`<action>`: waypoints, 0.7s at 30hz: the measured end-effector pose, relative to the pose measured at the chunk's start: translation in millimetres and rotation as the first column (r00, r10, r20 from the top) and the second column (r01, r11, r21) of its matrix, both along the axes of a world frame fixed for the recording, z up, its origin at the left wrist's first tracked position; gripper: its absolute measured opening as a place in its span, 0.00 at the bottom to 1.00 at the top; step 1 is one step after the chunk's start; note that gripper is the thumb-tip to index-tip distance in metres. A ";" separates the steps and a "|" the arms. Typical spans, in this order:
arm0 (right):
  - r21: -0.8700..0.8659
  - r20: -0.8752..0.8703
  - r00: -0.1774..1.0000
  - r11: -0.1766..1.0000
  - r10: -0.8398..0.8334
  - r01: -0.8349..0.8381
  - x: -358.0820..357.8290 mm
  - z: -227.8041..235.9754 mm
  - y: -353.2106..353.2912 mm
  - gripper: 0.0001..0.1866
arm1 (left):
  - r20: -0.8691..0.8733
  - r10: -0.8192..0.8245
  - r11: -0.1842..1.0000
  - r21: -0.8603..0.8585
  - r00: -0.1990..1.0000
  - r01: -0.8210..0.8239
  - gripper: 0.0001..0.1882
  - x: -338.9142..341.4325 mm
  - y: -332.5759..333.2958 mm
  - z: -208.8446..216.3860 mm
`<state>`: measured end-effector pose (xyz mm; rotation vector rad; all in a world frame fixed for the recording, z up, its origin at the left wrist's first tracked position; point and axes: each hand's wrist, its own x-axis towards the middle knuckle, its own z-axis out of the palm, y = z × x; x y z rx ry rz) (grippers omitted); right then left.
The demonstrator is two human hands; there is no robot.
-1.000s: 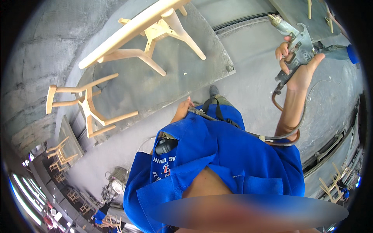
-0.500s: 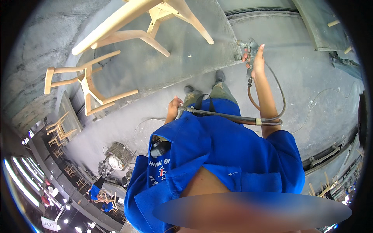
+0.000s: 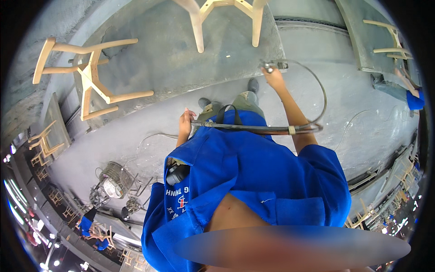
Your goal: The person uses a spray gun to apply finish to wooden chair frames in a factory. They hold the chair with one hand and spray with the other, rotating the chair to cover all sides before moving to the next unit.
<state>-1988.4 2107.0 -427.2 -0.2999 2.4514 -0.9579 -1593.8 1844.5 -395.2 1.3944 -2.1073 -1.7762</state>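
Right hand (image 3: 273, 78) is closed around a small grey metal spray gun (image 3: 268, 67). The gun's pretty blurry from where I'm standing, so no clue which way the nozzle points. It sits right by the near right corner of a big flat grey table (image 3: 158, 68), though I can't tell how high.

From that hand a dark rubber hose (image 3: 323, 95) loops out to the right, curls back by the forearm, then runs left across the front of the person's blue short-sleeved work shirt (image 3: 276, 167). The left hand (image 3: 185, 119) is way over at the other end of that run, fingers half curled right at the hose. Can't tell if it's really gripping or just touching. Between the two hands, a bit forward, there's a pair of dark boots (image 3: 253, 85).

Ahead and left of the gun hand, a pale wooden chair frame (image 3: 198, 29) shows just its lower part, legs pointing back at the person. Farther left, past the left hand, there's another bare pale chair frame on its side (image 3: 89, 77).

Off to the gun hand's right: a second grey table (image 3: 360, 34), some light wooden chair legs (image 3: 384, 51) and a co-worker's blue sleeve (image 3: 415, 99). Back and left of the left hand, a round wire-caged object (image 3: 116, 178).
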 end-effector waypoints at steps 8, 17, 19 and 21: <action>0.499 -0.218 0.896 0.833 0.387 -0.239 36.1 144.5 -102.1 0.23 | -0.008 -0.056 0.997 -0.051 0.998 0.056 0.36 28.8 -73.3 5.0; 0.111 -0.799 0.598 0.993 0.069 0.032 143.4 377.6 -54.9 0.21 | -0.120 -0.258 0.963 -0.106 0.958 0.246 0.38 -99.4 -87.1 56.1; 0.030 -0.871 0.490 0.994 -0.023 0.100 160.8 389.9 -40.5 0.16 | -0.133 -0.297 0.953 -0.110 0.946 0.283 0.39 -115.5 -82.3 64.5; -0.095 -0.808 0.566 0.984 -0.165 0.151 167.3 384.1 -27.8 0.12 | -0.134 -0.318 0.947 -0.102 0.939 0.306 0.40 -122.4 -80.9 73.4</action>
